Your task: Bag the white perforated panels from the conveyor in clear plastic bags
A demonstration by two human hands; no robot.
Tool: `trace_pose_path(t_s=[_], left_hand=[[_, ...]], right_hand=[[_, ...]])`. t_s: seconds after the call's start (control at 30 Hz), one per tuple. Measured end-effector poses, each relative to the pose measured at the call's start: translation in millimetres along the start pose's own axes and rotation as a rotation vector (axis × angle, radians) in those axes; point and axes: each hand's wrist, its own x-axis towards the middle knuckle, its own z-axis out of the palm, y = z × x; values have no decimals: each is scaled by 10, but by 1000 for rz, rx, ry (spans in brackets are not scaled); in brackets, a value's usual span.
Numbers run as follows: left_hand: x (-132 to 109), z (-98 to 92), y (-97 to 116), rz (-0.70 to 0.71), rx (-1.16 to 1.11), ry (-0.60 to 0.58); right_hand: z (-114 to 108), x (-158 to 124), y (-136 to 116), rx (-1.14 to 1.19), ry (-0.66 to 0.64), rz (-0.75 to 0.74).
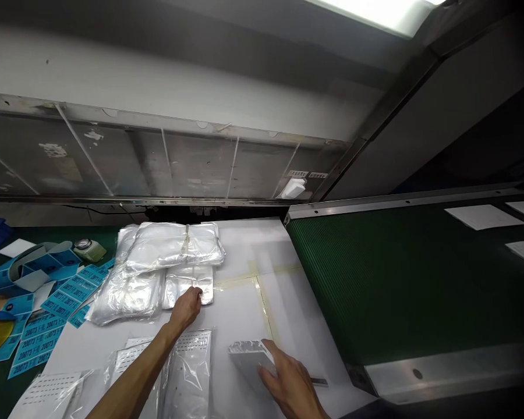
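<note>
A table covered in white sheeting point(238, 311) is seen from above, with its right edge bordered by a green conveyor belt point(367, 279). The near right corner of a small stack of clear plastic bags point(179, 286), lying toward the table's far edge, is pinched by the left hand point(187, 306); its fingers are curled in and nearly closed, and how many bags are caught cannot be told. A pale pack with a shiny film-like top point(252, 364) is held tilted by the right hand point(289, 375) near the table's near edge, with thumb and fingers partly spread around its right side. Beside the small stack, a banded bundle of clear bags point(157, 247) is laid partly over another bundle of clear bags point(128, 295). Along the near edge, left of the held pack, white printed packs in clear film point(192, 361) are set out, partly covered by the left forearm. Toward the table's left edge, blue printed label sheets point(76, 291) are spread, and a small bottle with a metal cap point(89, 250) is placed beyond them. White sheets point(484, 216) are carried on the belt's far right part.
</note>
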Motion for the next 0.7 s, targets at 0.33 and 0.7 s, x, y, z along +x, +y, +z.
trace_pose_path(t_s=[0.33, 0.7], left_hand=[[20, -323, 105, -55, -359, 134], [-62, -1156, 403, 6, -870, 286]], right_hand=[[-117, -76, 154, 217, 23, 102], [-446, 142, -145, 865, 273, 276]])
